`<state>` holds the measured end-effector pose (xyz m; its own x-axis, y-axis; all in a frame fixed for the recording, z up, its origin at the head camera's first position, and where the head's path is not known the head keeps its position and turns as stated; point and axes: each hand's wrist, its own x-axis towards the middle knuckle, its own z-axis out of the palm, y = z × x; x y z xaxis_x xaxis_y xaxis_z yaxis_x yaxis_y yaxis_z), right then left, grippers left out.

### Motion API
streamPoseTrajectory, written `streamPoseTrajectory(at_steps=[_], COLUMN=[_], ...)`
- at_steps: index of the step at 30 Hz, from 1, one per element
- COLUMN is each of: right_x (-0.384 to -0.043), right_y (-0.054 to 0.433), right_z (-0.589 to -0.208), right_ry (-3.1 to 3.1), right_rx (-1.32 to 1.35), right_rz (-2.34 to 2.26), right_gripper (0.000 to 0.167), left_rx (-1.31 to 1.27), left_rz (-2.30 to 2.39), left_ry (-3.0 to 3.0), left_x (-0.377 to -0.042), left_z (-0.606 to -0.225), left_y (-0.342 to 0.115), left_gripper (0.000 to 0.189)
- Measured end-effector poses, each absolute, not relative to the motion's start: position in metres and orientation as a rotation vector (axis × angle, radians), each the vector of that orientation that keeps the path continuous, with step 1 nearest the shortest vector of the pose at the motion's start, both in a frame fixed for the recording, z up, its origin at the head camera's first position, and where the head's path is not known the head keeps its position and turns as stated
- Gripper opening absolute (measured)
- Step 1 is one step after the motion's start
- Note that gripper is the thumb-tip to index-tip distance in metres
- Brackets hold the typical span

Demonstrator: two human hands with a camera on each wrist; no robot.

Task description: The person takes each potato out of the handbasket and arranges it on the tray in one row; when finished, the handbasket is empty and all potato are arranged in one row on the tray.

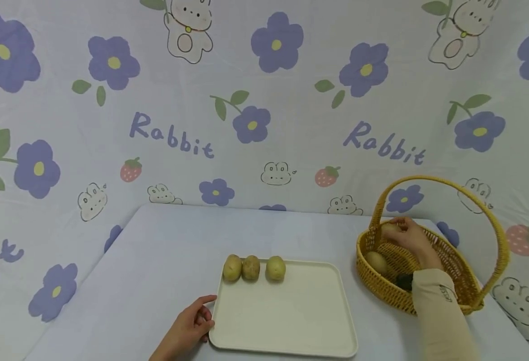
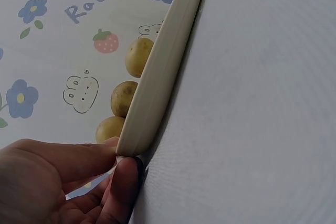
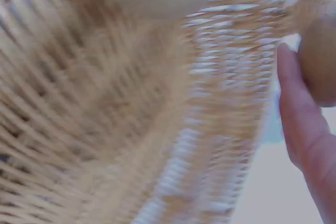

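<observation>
My left hand (image 1: 191,323) holds the left edge of a cream rectangular tray (image 1: 287,316), its fingertips right at the rim (image 2: 157,82). Along the tray's far side sit three potatoes: one at the corner (image 1: 232,267), one beside it (image 1: 251,267) and one a little apart (image 1: 275,268). My right hand (image 1: 409,238) reaches under the handle of a yellow wicker basket (image 1: 383,296) and grips a potato (image 1: 389,229) by the far rim. In the right wrist view this potato (image 3: 319,61) shows beside a finger. Another potato (image 1: 376,262) lies in the basket.
A dark green item (image 1: 404,282) lies in the basket, partly behind the right sleeve (image 1: 440,306). The tall basket handle (image 1: 499,235) arches over the right forearm. Behind the white-covered table (image 1: 170,250) hangs a cloth (image 1: 287,100) printed with flowers and rabbits.
</observation>
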<state>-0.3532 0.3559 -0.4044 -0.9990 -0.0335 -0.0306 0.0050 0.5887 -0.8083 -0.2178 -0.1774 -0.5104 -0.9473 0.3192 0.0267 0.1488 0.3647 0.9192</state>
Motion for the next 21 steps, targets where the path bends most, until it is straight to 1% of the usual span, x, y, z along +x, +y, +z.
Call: streamPoseTrajectory(at_steps=[2, 5, 9, 12, 16, 21], right_x=[-0.349, -0.344, -0.34, -0.338, -0.335, -0.335], right_y=[0.35, 0.333, 0.298, 0.271, 0.239, 0.208], right_z=[-0.388, -0.369, -0.361, -0.37, -0.392, -0.424], right_ry=[2.775, 2.809, 2.824, 2.786, 2.735, 2.767], right_rx=[-0.075, -0.182, -0.314, -0.396, -0.475, -0.558], right_rz=[-1.442, -1.502, -1.597, -1.66, -1.676, -1.511], right_gripper=[0.068, 0.064, 0.058, 0.057, 0.054, 0.049], left_rx=[0.431, 0.442, 0.444, 0.44, 0.442, 0.432], left_rz=[1.639, 1.64, 1.629, 1.617, 1.632, 1.626], left_ry=[2.46, 2.46, 2.475, 2.492, 2.487, 2.493], left_x=[-0.217, -0.217, -0.218, -0.218, -0.218, -0.219], left_z=[-0.51, -0.509, -0.509, -0.51, -0.512, -0.512], left_y=[-0.176, -0.174, -0.173, -0.173, -0.172, -0.171], left_gripper=[0.05, 0.05, 0.05, 0.05, 0.05, 0.05])
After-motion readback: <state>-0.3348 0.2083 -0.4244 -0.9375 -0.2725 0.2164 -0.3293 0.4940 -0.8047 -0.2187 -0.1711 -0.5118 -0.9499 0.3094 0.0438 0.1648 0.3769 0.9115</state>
